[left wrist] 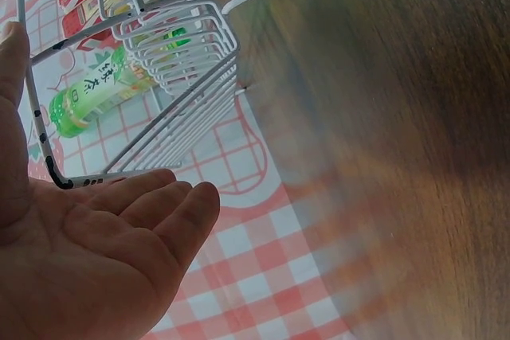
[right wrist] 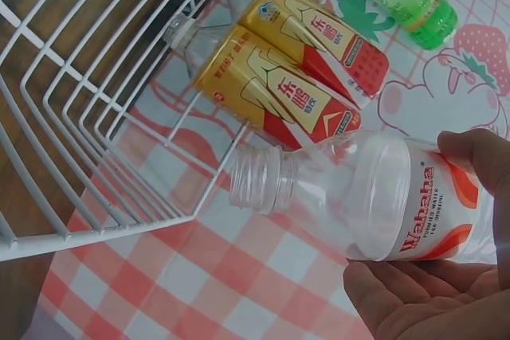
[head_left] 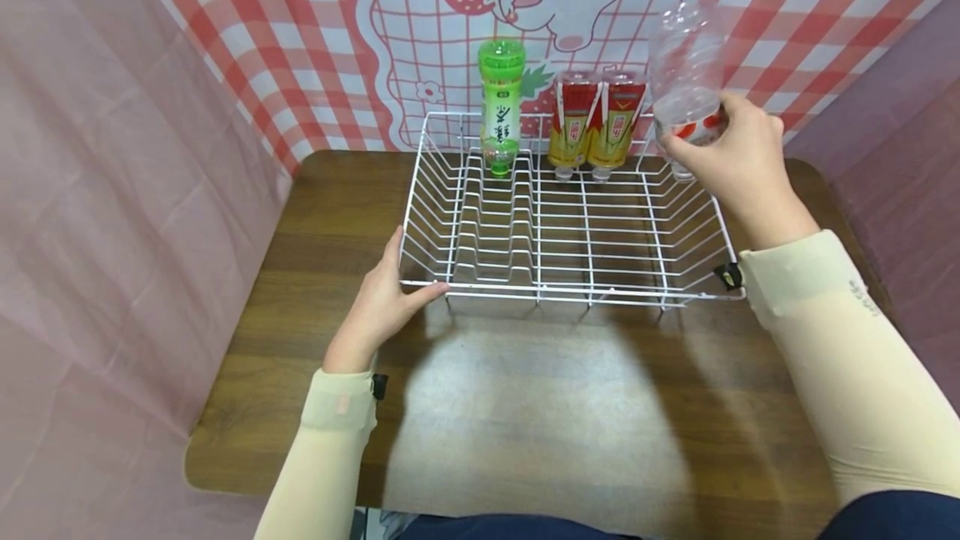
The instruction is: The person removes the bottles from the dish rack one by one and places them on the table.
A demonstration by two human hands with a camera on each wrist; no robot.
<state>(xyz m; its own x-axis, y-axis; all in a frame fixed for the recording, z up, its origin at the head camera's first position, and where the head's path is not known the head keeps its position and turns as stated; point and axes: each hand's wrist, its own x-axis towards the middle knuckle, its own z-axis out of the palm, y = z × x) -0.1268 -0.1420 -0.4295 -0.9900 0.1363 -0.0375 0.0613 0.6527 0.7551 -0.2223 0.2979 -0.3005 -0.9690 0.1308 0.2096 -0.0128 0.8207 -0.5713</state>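
Right hand (head_left: 738, 158) curled round label of clear bottle (head_left: 684, 65), partly closed to its width; bottle mouth-down, uncapped, at far right corner of white wire rack (head_left: 570, 293). Left hand (head_left: 381, 300) at rack's near left corner, fingers extended, thumb spread, gripping nothing. Two red-and-gold bottles (head_left: 574, 119) neck-down at far side; green bottle (head_left: 501, 102) left of them, also neck-down. Rack on brown surface (head_left: 300, 290).

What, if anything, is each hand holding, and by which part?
The right hand holds a clear Wahaha water bottle, neck down, round its label. The left hand only touches the near-left corner of the white wire rack.
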